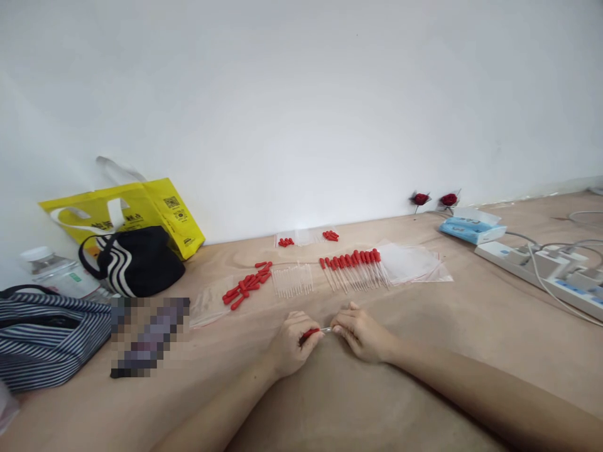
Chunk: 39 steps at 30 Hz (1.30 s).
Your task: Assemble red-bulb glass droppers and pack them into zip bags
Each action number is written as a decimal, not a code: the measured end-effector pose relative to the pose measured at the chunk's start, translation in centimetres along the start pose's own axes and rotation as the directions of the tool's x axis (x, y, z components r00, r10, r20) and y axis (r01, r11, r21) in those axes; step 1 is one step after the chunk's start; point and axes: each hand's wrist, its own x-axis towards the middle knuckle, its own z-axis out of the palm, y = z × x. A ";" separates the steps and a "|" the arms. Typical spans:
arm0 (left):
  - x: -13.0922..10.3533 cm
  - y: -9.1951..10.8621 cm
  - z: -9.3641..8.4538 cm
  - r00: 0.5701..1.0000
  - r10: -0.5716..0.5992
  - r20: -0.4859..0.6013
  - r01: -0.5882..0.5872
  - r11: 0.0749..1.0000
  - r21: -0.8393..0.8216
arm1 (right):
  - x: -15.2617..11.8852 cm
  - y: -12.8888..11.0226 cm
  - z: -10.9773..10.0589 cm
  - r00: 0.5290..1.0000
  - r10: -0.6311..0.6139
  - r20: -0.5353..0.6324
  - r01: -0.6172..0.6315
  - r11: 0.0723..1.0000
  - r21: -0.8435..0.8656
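Near the middle front, my left hand (296,343) is closed on a red rubber bulb (309,334). My right hand (362,333) pinches a clear thin tube (326,329), whose left end meets the bulb between the two hands. Beyond them lies a row of clear tubes (293,280). To its left is a loose pile of red bulbs (248,285), and to its right a row of tubes with red bulbs on their ends (357,269). Two small red clusters (286,242) (330,236) rest on a plastic bag near the wall.
Clear plastic bags (414,263) lie right of the rows. At the left are a yellow bag (183,220), a black cap (146,260), a bottle (61,273) and a striped bag (47,339). A tissue pack (471,230) and power strips with cables (541,270) stand right.
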 end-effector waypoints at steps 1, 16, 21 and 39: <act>0.0 0.0 0.0 1.000 0.002 -0.001 -0.002 1.000 -0.002 | 0.1 -0.1 0.0 1.000 0.002 0.007 -0.002 1.000 0.005; 0.0 -2.0 -1.8 0.990 -0.125 -0.070 0.135 0.979 0.156 | 1.9 -0.6 -2.5 0.995 0.089 0.051 -0.082 0.990 -0.119; -0.7 -5.4 -3.8 0.816 -0.426 -0.390 0.558 0.756 0.342 | 4.3 1.8 -2.2 0.869 0.475 -0.139 -0.479 0.878 0.002; -2.1 -9.0 -6.9 0.659 -0.608 -0.442 0.745 0.452 0.490 | 9.1 4.5 0.0 0.663 0.701 -0.262 -0.748 0.632 -0.202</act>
